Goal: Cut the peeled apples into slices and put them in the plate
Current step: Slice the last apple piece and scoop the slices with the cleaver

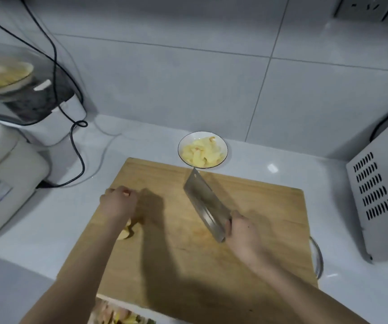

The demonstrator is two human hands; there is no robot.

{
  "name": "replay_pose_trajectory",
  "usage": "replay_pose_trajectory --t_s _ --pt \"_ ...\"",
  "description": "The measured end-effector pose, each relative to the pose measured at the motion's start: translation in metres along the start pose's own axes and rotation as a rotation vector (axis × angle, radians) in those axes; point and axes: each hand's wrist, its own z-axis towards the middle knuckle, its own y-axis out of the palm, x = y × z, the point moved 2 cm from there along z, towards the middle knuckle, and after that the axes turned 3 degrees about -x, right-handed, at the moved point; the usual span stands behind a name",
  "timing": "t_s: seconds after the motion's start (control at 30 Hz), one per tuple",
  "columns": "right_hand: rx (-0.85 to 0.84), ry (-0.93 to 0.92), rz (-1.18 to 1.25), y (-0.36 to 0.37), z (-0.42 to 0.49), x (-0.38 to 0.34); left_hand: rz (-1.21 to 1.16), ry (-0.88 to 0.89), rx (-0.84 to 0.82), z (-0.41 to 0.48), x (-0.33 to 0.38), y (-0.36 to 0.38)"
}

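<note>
Plate behind board was well filled with slices. Few apple pieces remained on board under left wrist. Right hand gripped cleaver; left hand curled, hold unclear.

The cutting board is pale wood, matt, with a visible grain and faint scuffs. The cleaver has a brushed metal blade with a dull sheen. The plate looks like glossy white ceramic. The tabletop is white, smooth and shiny, as are the wall tiles. The vented box is matt grey metal.
</note>
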Motion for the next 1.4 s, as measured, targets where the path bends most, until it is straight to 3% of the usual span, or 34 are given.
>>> replay_pose_trajectory --t_s 0.13,0.23,0.3,0.53,0.7,0.87,1.0,1.17,1.4 --pt "-0.010 -0.039 -0.088 0.017 -0.014 -0.001 0.059 -0.211 -0.092 -0.020 -0.031 -0.011" --pt "-0.002 -0.061 -0.100 0.017 -0.017 -0.003 -0.066 -0.215 -0.238 -0.029 -0.048 -0.009" --pt "-0.033 -0.088 -0.035 0.017 -0.018 -0.005 -0.239 -0.178 -0.299 -0.037 -0.052 -0.004" --pt "-0.181 0.017 0.374 0.026 -0.028 -0.007 -0.359 0.013 -0.253 -0.062 -0.029 0.016" --pt "-0.117 0.052 0.387 0.020 -0.033 0.006 -0.569 0.218 -0.280 -0.083 0.016 0.045" --pt "-0.098 0.044 0.306 0.018 -0.046 0.027 -0.452 0.540 -0.238 -0.104 0.043 0.068" --pt "-0.076 0.014 0.258 0.014 -0.050 0.036 -0.390 0.757 -0.409 -0.113 0.043 0.077" --pt "-0.076 -0.020 0.195 0.015 -0.052 0.034 -0.280 0.743 -0.581 -0.120 0.030 0.086" --pt "-0.156 0.087 0.309 0.019 -0.053 0.031 -0.086 0.815 -0.373 -0.132 0.053 0.096"
